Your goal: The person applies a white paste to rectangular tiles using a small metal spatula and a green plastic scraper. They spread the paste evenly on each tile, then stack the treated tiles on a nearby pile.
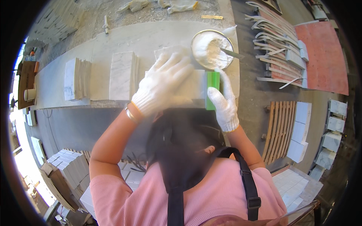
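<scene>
Both of my hands wear white knit gloves. My left hand (pixel 164 83) is slightly blurred, its fingers stretched out flat over a pale marble tile (pixel 197 84) on the worktable. My right hand (pixel 225 103) grips a green rectangular block (pixel 212 90) at the tile's right edge, thumb on the near side and fingers along the right. Just beyond it stands a round bowl (pixel 205 45) of white paste, with a flat-bladed spatula (pixel 230 53) stuck in it. To the left of my left hand is a stack of marble tiles (pixel 122 75).
Another tile stack (pixel 76 80) stands farther left on the table (pixel 102 49). Crumpled gloves (pixel 181 5) lie at the far edge. To the right are pale strips on a red board (pixel 279 49) and a wooden pallet (pixel 279 132). Stacked white tiles (pixel 71 165) sit at lower left.
</scene>
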Available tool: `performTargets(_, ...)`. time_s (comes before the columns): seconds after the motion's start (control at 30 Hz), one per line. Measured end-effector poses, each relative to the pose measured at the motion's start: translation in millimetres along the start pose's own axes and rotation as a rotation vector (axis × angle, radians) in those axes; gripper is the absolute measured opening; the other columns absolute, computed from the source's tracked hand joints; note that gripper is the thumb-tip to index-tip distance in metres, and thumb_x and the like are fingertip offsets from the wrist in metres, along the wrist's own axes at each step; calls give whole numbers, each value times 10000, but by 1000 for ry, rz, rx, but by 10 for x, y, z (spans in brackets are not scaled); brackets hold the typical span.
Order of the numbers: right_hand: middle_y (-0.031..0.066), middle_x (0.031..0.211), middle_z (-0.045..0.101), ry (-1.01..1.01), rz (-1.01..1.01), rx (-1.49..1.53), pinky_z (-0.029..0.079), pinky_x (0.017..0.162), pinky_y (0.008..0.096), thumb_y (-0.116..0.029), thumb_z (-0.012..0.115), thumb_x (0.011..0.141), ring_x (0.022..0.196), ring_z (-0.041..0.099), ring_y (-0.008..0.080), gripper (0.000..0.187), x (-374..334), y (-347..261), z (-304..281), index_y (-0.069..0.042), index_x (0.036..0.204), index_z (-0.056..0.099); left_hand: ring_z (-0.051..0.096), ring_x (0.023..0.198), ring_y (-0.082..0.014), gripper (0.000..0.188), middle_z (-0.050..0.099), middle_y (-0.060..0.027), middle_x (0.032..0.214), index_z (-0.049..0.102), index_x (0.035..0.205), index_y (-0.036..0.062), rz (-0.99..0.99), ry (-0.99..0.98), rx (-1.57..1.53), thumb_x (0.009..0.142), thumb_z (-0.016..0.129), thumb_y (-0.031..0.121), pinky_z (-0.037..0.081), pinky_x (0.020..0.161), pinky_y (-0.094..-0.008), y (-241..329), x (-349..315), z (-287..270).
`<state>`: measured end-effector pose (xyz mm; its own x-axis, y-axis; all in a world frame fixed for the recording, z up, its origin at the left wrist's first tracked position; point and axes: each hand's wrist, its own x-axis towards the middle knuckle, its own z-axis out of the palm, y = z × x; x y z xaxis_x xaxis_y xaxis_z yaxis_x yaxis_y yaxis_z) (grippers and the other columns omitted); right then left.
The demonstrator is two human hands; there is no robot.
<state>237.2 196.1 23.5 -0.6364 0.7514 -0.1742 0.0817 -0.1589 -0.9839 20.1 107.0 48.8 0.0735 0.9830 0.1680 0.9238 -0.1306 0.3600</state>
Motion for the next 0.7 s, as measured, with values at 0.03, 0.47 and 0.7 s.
performTargets(0.03,121,1460,466,-1,17,22,377,1124,348,-215,641,969,1330,458,202,727,-155,-28,-6,10,1571,300,435,1422,-401,875,525,-156,1499,569,1393,53,-4,0,-7,690,830,504,314,1202,-534,-4,-2,2)
performTargets(0.47,100,1402,504,-7,-12,-25,406,1091,347,-229,654,966,1261,504,191,753,-212,-109,103,-7,1585,286,471,1374,-397,822,564,-145,1428,600,1313,37,-19,9,-74,688,823,522,331,1185,-546,-14,5,11)
performTargets(0.7,94,1383,503,35,-31,-43,425,1063,339,-209,629,971,1229,507,177,721,98,-40,89,-34,1585,294,472,1374,-397,824,561,-145,1430,604,1299,33,23,26,-24,677,819,530,340,1172,-549,-6,6,-15)
